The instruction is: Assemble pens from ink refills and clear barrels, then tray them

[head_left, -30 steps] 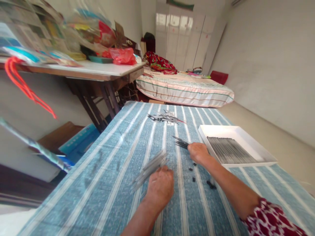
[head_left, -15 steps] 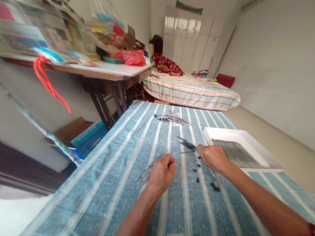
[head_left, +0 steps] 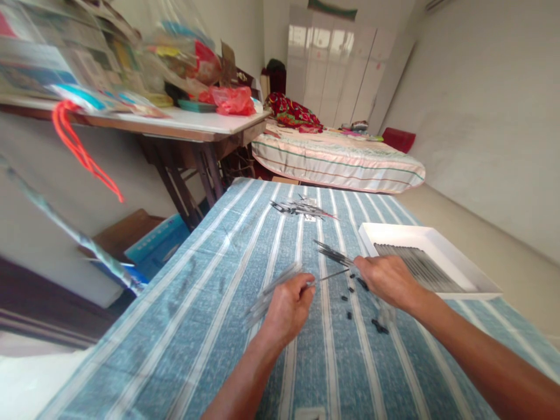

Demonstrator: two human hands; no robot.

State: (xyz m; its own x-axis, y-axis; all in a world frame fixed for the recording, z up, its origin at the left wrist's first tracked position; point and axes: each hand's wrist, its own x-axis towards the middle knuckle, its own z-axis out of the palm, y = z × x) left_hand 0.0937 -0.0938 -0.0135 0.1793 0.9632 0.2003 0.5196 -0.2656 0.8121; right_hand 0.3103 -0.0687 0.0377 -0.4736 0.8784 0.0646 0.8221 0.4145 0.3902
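Observation:
My right hand (head_left: pixel 382 277) is closed around a bundle of thin black pen refills (head_left: pixel 332 254) that point left. One separate refill (head_left: pixel 335 275) stretches from its fingertips toward my left hand (head_left: pixel 291 303). The left fingers are pinched on a clear pen barrel, mostly hidden, its end meeting or nearly meeting that refill. Beside and partly behind the left hand lie several clear barrels (head_left: pixel 265 300) on the striped cloth. Small black plugs (head_left: pixel 345 298) are scattered below the right hand, with more black pieces (head_left: pixel 380 326) near its wrist.
At right a white box (head_left: pixel 468 256) holds a neat row of pens (head_left: pixel 417 268). A loose pile of dark refills (head_left: pixel 301 207) lies at the table's far end. Left stands a cluttered desk (head_left: pixel 219 122) with a hanging red cord (head_left: pixel 83 154); a bed (head_left: pixel 336 154) is beyond.
The single refill at my right fingertips has tilted and now lines up with my left fingertips. Both hands stay nearly in place; the whole view has shifted slightly.

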